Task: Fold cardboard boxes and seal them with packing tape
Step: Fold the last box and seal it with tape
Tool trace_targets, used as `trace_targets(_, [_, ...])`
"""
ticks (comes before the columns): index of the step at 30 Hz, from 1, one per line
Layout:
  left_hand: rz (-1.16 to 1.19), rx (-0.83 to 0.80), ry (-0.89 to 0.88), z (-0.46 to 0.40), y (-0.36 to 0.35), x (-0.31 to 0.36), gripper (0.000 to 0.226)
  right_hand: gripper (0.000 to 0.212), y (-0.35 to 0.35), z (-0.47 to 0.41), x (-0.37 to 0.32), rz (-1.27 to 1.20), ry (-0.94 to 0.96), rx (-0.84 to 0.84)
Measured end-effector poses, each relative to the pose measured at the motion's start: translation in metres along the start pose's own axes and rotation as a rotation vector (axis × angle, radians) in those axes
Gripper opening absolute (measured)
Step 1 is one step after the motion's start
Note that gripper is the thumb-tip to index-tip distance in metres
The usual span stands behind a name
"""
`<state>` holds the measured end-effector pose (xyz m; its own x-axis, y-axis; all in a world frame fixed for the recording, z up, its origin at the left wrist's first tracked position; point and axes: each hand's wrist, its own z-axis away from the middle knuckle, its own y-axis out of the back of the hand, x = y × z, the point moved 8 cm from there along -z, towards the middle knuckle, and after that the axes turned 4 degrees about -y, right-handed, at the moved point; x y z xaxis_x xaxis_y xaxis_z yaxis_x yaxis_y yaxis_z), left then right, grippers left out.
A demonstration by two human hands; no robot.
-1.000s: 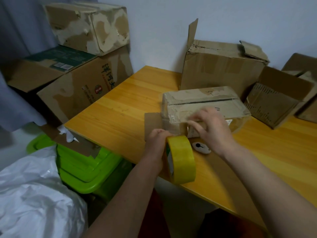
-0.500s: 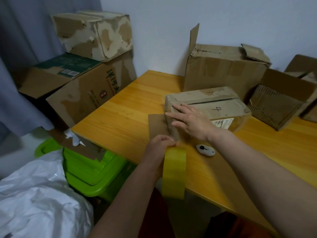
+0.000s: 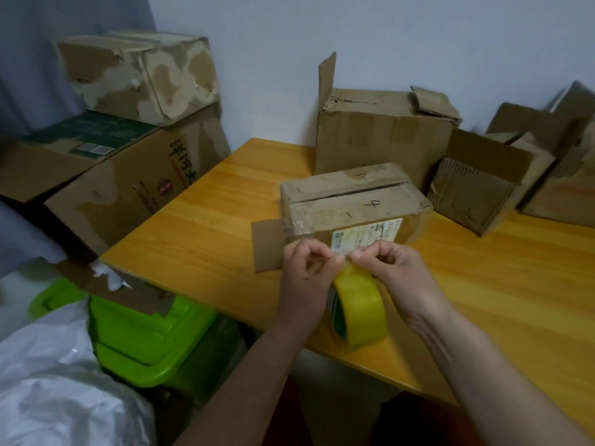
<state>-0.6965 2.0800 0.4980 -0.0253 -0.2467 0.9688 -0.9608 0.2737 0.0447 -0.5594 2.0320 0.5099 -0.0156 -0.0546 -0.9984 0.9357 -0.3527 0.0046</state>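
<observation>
Just in front of the box (image 3: 351, 207), left hand (image 3: 306, 272) and right hand (image 3: 396, 268) both pinch the tape roll (image 3: 360, 307).

left hand (image 3: 306, 272), right hand (image 3: 397, 268) | pinching tape roll (image 3: 360, 309) (yellow) | before box (image 3: 351, 204)

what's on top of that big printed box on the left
A battered, peeling cardboard box sits on the printed box, beside a dark green panel. Their contents are hidden.
</observation>
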Motion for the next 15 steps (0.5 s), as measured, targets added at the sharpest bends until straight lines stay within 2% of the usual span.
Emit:
trace_targets(8, [-0.170, 0.068, -0.049, 0.007, 0.001, 0.015, 0.019, 0.016, 0.005, 0.005, 0.009, -0.024, -0.026, 0.162])
trace_targets(12, [-0.164, 0.116, -0.032, 0.005, 0.011, 0.022, 0.045, 0.020, 0.009, 0.006, 0.016, -0.085, -0.054, 0.244])
trace_targets(15, [-0.191, 0.103, -0.080, 0.001, 0.021, 0.027, 0.038, 0.021, 0.022, 0.007, 0.013, -0.062, -0.031, 0.308])
